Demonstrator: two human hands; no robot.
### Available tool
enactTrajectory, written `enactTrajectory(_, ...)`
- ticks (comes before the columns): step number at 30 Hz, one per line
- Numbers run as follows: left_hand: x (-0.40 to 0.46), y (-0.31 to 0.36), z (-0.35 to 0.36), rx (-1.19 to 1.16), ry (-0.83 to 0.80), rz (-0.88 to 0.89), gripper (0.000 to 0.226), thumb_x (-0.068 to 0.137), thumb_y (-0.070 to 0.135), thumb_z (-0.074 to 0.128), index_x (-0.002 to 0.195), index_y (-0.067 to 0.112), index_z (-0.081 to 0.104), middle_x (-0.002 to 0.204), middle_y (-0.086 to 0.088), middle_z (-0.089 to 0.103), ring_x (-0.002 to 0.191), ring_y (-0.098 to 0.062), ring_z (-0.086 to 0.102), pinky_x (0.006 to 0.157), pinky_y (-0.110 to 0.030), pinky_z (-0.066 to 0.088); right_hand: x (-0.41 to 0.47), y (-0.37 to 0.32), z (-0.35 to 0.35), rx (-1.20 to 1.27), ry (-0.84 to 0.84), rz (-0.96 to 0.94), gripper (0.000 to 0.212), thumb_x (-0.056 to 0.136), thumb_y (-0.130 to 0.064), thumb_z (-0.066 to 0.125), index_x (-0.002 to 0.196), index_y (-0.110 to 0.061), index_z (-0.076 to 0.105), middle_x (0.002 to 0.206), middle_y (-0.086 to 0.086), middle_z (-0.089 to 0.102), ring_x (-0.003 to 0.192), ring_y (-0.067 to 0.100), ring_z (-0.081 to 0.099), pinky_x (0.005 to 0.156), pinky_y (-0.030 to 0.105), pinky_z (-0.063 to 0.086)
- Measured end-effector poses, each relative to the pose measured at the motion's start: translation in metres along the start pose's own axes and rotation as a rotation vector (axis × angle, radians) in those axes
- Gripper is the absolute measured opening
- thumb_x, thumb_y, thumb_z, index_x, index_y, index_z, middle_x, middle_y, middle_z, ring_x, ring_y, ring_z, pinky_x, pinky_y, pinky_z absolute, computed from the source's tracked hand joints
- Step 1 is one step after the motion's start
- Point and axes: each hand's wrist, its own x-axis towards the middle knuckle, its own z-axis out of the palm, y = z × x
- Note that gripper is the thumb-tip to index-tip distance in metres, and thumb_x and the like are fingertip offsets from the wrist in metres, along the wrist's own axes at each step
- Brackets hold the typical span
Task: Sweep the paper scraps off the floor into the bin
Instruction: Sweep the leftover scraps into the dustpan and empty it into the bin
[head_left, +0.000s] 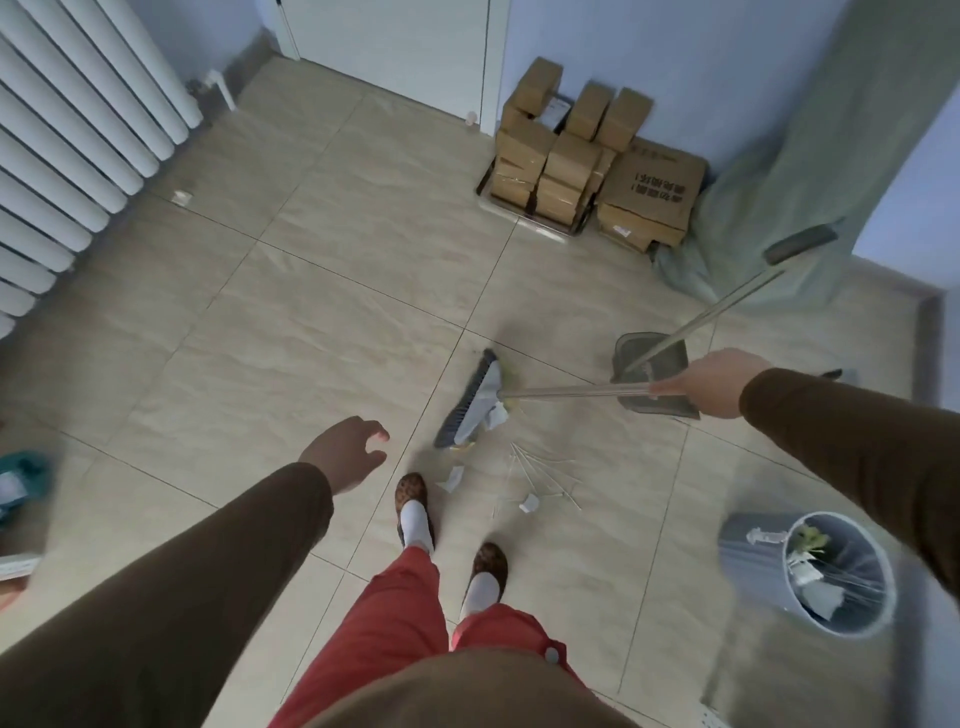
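Note:
My right hand (711, 382) grips the metal handle of a grey broom (470, 402) whose head rests on the tiled floor, with a white scrap caught at its bristles. White paper scraps (529, 502) and thin sticks (540, 473) lie scattered just in front of my feet. A grey long-handled dustpan (654, 374) stands upright behind the broom handle. The grey bin (826, 571), lined with a bag and holding paper, sits at the lower right. My left hand (348, 452) hovers empty with its fingers spread, left of the broom head.
Stacked cardboard boxes (587, 156) stand against the far wall by a white door (395, 47). A radiator (67, 130) runs along the left. A green cloth-covered object (810, 156) fills the right corner. One more scrap (182, 197) lies near the radiator.

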Motion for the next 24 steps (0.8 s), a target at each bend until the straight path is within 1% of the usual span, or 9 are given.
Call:
enactTrajectory(2, -0.015, 0.010, 0.011, 0.022, 0.003, 0.017, 0.033, 0.095, 0.030, 0.059, 0.128, 0.025, 0.060, 0.131, -0.003, 0.057, 0.115, -0.021, 0.057, 0.099, -0.036, 0.045, -0.027, 0.011, 0.028, 0.123, -0.005, 0.063, 0.060, 0.101, -0.020, 0.034, 0.148, -0.056, 0.025, 0.131, 0.000, 0.061, 0.097, 0.019, 0.063, 0.081, 0.025, 0.047)
enactTrajectory(6, -0.039, 0.023, 0.025, 0.040, -0.003, 0.039, 0.033, 0.095, 0.032, 0.059, 0.127, 0.026, 0.061, 0.130, -0.002, 0.057, 0.115, -0.021, 0.057, 0.099, -0.037, 0.045, -0.078, 0.005, 0.081, 0.493, -0.031, 0.114, 0.056, 0.101, -0.029, 0.041, 0.143, -0.063, 0.026, 0.139, -0.003, 0.058, 0.112, 0.018, 0.060, 0.097, 0.030, 0.045)
enactTrajectory(7, -0.044, 0.023, 0.028, 0.043, -0.009, 0.043, 0.033, 0.095, 0.032, 0.060, 0.127, 0.026, 0.061, 0.130, -0.002, 0.057, 0.114, -0.021, 0.057, 0.099, -0.037, 0.045, -0.093, -0.009, 0.089, 0.593, -0.041, 0.098, 0.055, 0.101, -0.030, 0.044, 0.143, -0.062, 0.027, 0.140, -0.004, 0.057, 0.110, 0.016, 0.060, 0.095, 0.026, 0.043)
enactTrajectory(9, -0.051, 0.023, 0.032, 0.053, -0.016, 0.055, 0.033, 0.094, 0.032, 0.061, 0.127, 0.026, 0.061, 0.130, -0.003, 0.057, 0.114, -0.021, 0.058, 0.100, -0.037, 0.045, -0.121, -0.054, 0.099, 0.819, -0.096, 0.077, 0.058, 0.101, -0.028, 0.049, 0.147, -0.056, 0.027, 0.128, -0.004, 0.062, 0.085, 0.010, 0.061, 0.078, 0.019, 0.045)
enactTrajectory(11, -0.056, 0.022, 0.036, 0.055, -0.014, 0.062, 0.033, 0.094, 0.031, 0.061, 0.126, 0.026, 0.062, 0.129, -0.003, 0.058, 0.115, -0.021, 0.058, 0.100, -0.037, 0.045, -0.148, -0.111, 0.097, 1.121, -0.191, 0.033, 0.060, 0.100, -0.026, 0.051, 0.148, -0.053, 0.027, 0.097, -0.001, 0.066, 0.056, 0.005, 0.055, 0.055, 0.021, 0.049)
enactTrajectory(12, -0.058, 0.022, 0.038, 0.058, -0.014, 0.071, 0.033, 0.094, 0.030, 0.062, 0.126, 0.025, 0.062, 0.130, -0.003, 0.058, 0.115, -0.022, 0.058, 0.100, -0.037, 0.045, -0.159, -0.139, 0.092, 1.294, -0.230, 0.013, 0.060, 0.100, -0.025, 0.052, 0.148, -0.052, 0.029, 0.084, 0.001, 0.063, 0.050, 0.005, 0.052, 0.050, 0.022, 0.048)
enactTrajectory(14, -0.062, 0.022, 0.043, 0.067, -0.016, 0.090, 0.032, 0.095, 0.028, 0.061, 0.126, 0.023, 0.063, 0.130, -0.004, 0.059, 0.117, -0.022, 0.058, 0.100, -0.038, 0.046, -0.168, -0.188, 0.080, 1.631, -0.293, 0.021, 0.057, 0.098, -0.020, 0.051, 0.146, -0.047, 0.034, 0.077, 0.003, 0.058, 0.048, 0.007, 0.050, 0.046, 0.023, 0.046)
enactTrajectory(17, -0.069, 0.022, 0.051, 0.067, -0.026, 0.120, 0.030, 0.096, 0.026, 0.060, 0.125, 0.021, 0.063, 0.129, -0.004, 0.061, 0.113, -0.022, 0.061, 0.097, -0.037, 0.048, -0.165, -0.241, 0.056, 1.973, -0.403, 0.035, 0.052, 0.097, -0.012, 0.046, 0.143, -0.037, 0.041, 0.080, 0.007, 0.059, 0.047, 0.010, 0.049, 0.042, 0.022, 0.042)
enactTrajectory(24, -0.097, 0.006, 0.073, -0.017, -0.053, 0.139, 0.029, 0.091, 0.022, 0.063, 0.120, 0.023, 0.066, 0.129, -0.003, 0.063, 0.110, -0.020, 0.061, 0.098, -0.036, 0.047, -0.143, -0.291, 0.041, 2.192, -0.755, 0.074, 0.034, 0.099, -0.009, 0.043, 0.132, -0.016, 0.044, 0.083, 0.010, 0.063, 0.048, 0.008, 0.057, 0.039, 0.017, 0.046)
